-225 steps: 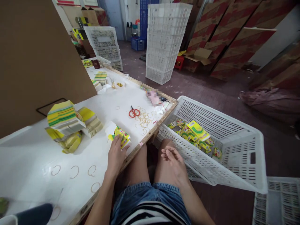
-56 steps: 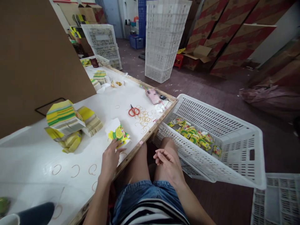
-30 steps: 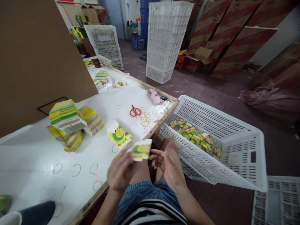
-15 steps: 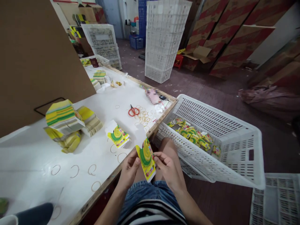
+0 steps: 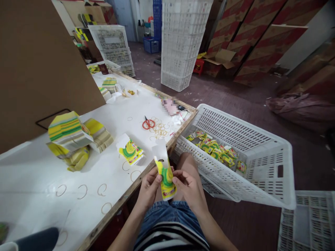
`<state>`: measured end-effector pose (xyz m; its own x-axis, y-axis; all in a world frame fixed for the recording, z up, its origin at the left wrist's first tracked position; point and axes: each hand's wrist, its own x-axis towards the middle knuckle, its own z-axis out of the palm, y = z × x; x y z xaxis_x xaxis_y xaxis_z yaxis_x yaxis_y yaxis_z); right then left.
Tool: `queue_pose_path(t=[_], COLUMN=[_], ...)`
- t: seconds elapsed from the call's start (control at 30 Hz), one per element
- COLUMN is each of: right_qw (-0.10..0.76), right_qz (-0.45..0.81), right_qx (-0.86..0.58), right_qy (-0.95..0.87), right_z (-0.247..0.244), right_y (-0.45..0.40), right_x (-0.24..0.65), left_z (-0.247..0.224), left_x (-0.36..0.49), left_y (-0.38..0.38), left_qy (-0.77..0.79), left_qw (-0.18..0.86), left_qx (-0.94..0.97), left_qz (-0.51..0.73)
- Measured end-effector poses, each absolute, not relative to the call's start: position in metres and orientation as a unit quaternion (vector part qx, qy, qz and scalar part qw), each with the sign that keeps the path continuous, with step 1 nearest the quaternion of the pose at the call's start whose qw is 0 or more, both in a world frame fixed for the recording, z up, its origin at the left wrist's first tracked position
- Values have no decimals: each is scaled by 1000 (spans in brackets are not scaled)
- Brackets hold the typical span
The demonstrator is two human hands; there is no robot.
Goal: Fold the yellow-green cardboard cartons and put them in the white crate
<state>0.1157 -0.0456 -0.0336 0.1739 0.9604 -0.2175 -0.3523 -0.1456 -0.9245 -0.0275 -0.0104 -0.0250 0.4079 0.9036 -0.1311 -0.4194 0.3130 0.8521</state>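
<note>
Above my lap, between both hands, is a yellow and green printed cardboard box [image 5: 165, 177], its white top flap standing up and its upper end open. My left hand [image 5: 149, 186] grips the box's left side with thumb in front. On the right side, my right hand [image 5: 187, 186] pinches the edge between thumb and fingers. Just left of it on the white table [image 5: 123, 195] lies a small pile of flat cartons [image 5: 132, 151] with the same print. Farther left are bundled stacks of cartons [image 5: 68, 130].
To my right a white plastic crate [image 5: 251, 139] holds several small yellow packets [image 5: 217, 150]. Red-handled scissors [image 5: 148, 123] and loose rubber bands [image 5: 161, 130] lie on the table. A brown cardboard panel [image 5: 44, 69] stands at left. Stacked white crates [image 5: 184, 45] rise behind.
The box was flat and slanted half a second ago. Now it is squeezed into an opened tube, more upright, with its top end showing. Both hands have stayed on its sides.
</note>
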Motion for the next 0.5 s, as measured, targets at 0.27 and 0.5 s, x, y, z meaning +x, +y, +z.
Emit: queue_pose_path(t=[0.27, 0.5], right_qw=[561, 563], right_qz=[504, 444], right_qx=[-553, -579], right_qy=[-354, -388], right_z=[-40, -44], right_y=[-48, -45], right_x=[109, 117], left_z=[-32, -31], left_x=[-23, -21], left_y=[-7, -12], left_qy=[419, 444], left_qw=[657, 569], left_qx=[424, 504], left_qz=[463, 474])
